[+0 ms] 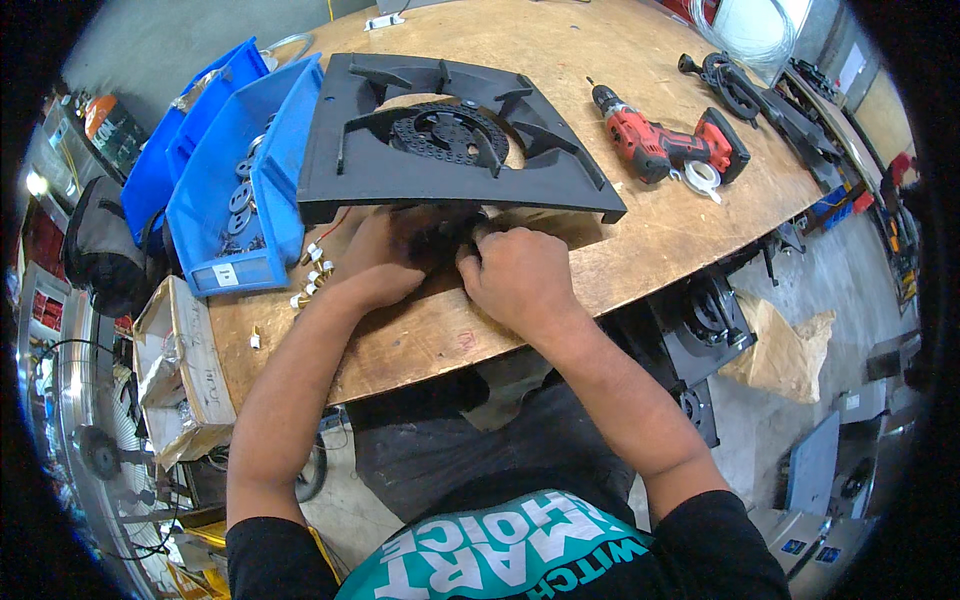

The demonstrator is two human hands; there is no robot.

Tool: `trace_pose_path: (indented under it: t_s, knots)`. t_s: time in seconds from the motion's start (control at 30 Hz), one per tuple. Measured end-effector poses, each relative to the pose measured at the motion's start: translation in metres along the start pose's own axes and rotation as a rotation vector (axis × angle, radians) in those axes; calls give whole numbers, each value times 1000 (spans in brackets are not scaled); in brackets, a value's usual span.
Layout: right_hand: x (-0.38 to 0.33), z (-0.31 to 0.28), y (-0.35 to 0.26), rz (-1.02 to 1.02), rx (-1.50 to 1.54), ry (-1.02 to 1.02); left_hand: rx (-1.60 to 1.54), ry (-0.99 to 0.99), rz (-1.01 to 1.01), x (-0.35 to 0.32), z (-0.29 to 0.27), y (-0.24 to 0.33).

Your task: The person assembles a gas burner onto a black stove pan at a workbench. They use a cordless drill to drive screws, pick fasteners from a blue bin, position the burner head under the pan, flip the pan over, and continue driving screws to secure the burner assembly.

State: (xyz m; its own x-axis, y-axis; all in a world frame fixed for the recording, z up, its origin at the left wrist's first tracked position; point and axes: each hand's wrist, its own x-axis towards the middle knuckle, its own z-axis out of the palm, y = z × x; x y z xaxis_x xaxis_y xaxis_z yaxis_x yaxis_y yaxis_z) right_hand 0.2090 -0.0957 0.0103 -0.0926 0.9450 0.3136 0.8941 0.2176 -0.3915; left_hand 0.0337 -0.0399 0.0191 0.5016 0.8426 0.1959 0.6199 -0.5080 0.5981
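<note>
A black gas stove top [560,185] with raised pan supports and a round perforated burner in its middle stands on the wooden table, its near edge lifted off the surface. My left hand [383,258] reaches under that edge, by a dark part in the shadow; its fingers are hidden. Beside it, my right hand [520,272] is closed, thumb and curled fingers meeting at the end of the dark part below the plate. What exactly it grips is too shaded to make out. Several small white-and-brass fittings [312,282] lie left of my left hand, near a red wire.
Blue bins [280,130] at the left hold metal discs and small parts. A wooden box [205,350] hangs by the table's left corner. On the right lie a red cordless drill [670,140] and a white tape roll [702,178]. Brown paper [785,350] lies on the floor.
</note>
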Motion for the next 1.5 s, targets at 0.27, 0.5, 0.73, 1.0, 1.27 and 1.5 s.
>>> trace_pose_path:
  t_s: [0.27,0.5,0.73,1.0,1.27,1.5]
  knots:
    - [-3,-5,0,-7,-28,55,-232,-46,-25,-7,-8,22]
    - [1,-4,-4,57,-57,-33,-159,-43,13,-5,-8,19]
    - [0,2,-3,13,-79,77,148,34,248,-6,-12,15]
    - [-2,2,-2,50,-107,121,-30,-29,180,1,-4,2]
    - [2,5,-3,66,-133,49,15,-17,138,-4,-8,10]
    - [1,6,-1,19,-125,110,7,30,302,2,2,-5]
